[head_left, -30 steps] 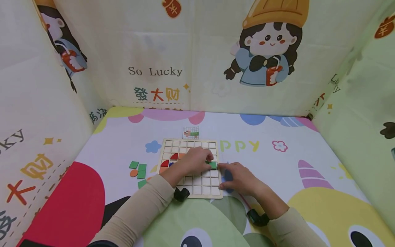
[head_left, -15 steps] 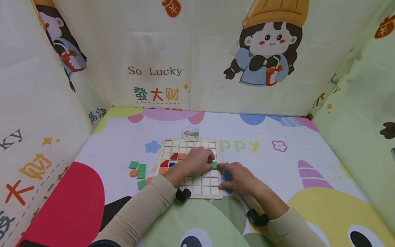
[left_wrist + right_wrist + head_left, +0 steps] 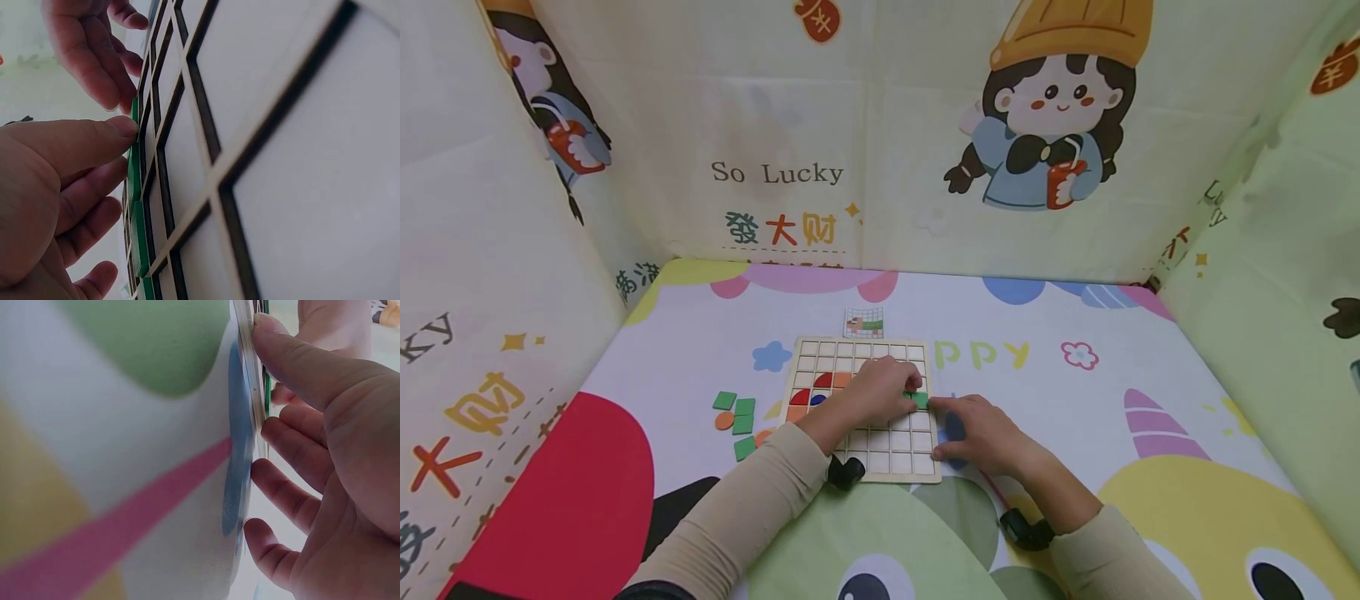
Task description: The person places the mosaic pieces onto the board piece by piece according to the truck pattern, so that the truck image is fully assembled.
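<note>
Nearest, two beige sleeves enter from the bottom edge, each with a black wrist device close to the cuff. Under them lies a patterned tablecloth, showing a green figure at front.

Right hand: fingers spread and lightly bent, gripping nothing. Thumb and index fingertip rest against the right edge of a wooden grid board, well apart from each other.

Left hand: reaches across the board from the left, thumb and fingers narrowed in a pinch on a green tile. Tile location: rightmost column, about mid-height on the board, just beside the right index fingertip. Whether it sits fully down in its cell, cannot tell. Left wrist view shows further green tiles in line with it.

Left part of board: an orange piece partly covered by the forearm, a blue disc, red quarter-round pieces and an orange square.

Left of the board, on the cloth: four loose green squares and an orange disc; another orange piece is partly hidden by the sleeve.

Beyond the board's far edge: a small pattern card, gridded, with a mostly green design.

Farthest: a pale wall sheet, printed "So Lucky", with a cartoon figure in an orange hat.
</note>
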